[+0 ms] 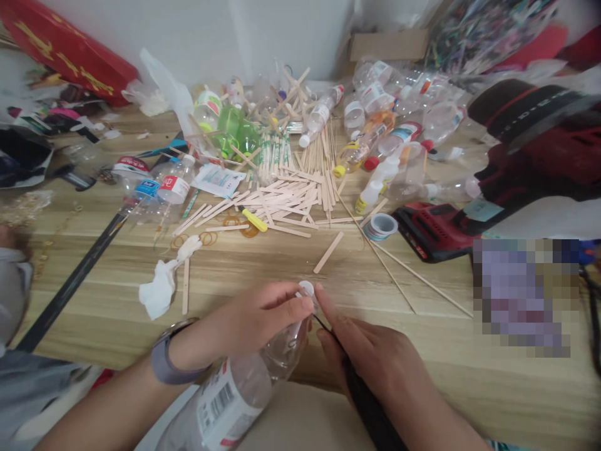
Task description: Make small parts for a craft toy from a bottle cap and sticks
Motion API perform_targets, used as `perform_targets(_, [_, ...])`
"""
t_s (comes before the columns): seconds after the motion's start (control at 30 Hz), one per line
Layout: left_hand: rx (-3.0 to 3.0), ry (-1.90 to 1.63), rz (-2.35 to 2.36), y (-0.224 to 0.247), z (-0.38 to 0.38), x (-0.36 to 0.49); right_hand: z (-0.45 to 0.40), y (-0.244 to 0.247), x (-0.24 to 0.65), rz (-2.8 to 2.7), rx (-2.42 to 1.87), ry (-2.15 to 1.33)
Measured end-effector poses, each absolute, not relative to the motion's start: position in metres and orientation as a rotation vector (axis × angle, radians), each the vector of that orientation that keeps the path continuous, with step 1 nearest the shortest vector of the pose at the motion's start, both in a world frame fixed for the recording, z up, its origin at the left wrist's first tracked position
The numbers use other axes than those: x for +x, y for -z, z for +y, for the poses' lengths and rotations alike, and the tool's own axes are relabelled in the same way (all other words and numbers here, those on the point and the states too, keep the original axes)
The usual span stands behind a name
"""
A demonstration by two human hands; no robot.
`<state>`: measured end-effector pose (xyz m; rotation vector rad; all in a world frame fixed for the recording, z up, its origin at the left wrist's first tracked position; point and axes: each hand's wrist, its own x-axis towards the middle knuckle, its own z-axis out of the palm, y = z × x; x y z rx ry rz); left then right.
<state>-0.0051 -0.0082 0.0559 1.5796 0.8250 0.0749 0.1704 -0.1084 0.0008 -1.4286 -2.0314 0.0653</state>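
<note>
In the head view, the left hand (pixel 248 319) has its fingers closed around the neck of a clear bottle (pixel 230 401), which slants over the person's lap at the near edge of the tabletop (pixel 263 269), its white cap (pixel 307 287) pointing away. The right hand (pixel 375 351) grips a black-handled tool (pixel 361 391), its thin shaft reaching the bottle's neck; whether it touches is unclear. Beyond lie scattered wooden sticks (pixel 286 200), a yellow-handled tool (pixel 255 220) and a red drill (pixel 464 235).

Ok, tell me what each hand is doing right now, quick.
Left hand: closed around the neck of the clear plastic bottle.
Right hand: closed on a dark tool, its thin tip close to the bottle's neck.
</note>
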Motion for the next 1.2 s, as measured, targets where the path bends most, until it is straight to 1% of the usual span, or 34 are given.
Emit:
perform_targets(0.27, [1.577, -0.031, 0.864, -0.054, -0.008, -0.005, -0.110, -0.004, 0.172, -2.109, -1.429, 0.037])
perform_targets(0.4, [1.474, 0.012, 0.827, -0.057, -0.008, -0.003, -0.112, -0.006, 0.174, -2.119, -1.418, 0.018])
perform_targets(0.53, [1.361, -0.027, 0.810, -0.057, -0.011, -0.001, -0.113, -0.007, 0.178, -2.181, -1.427, -0.061])
perform_targets(0.63, [1.331, -0.069, 0.844, -0.048, -0.015, 0.001, -0.113, -0.008, 0.182, -2.155, -1.455, -0.115])
perform_targets(0.73, [1.178, -0.195, 0.887, -0.036, -0.014, 0.003, -0.110, -0.010, 0.182, -2.100, -1.483, -0.161])
perform_targets(0.87, [1.008, -0.235, 0.908, -0.023, -0.008, 0.008, -0.105, -0.011, 0.176, -2.096, -1.334, -0.352])
perform_targets(0.93, [0.979, -0.231, 0.892, -0.017, -0.004, 0.011, -0.103, -0.011, 0.171, -2.079, -1.319, -0.392])
perform_targets(1.07, [0.909, -0.225, 0.896, -0.009, -0.002, 0.017, -0.099, -0.007, 0.165, -2.025, -1.362, -0.398])
perform_targets(1.2, [0.920, -0.221, 0.903, -0.006, -0.004, 0.017, -0.099, -0.003, 0.161, -1.989, -1.349, -0.311])
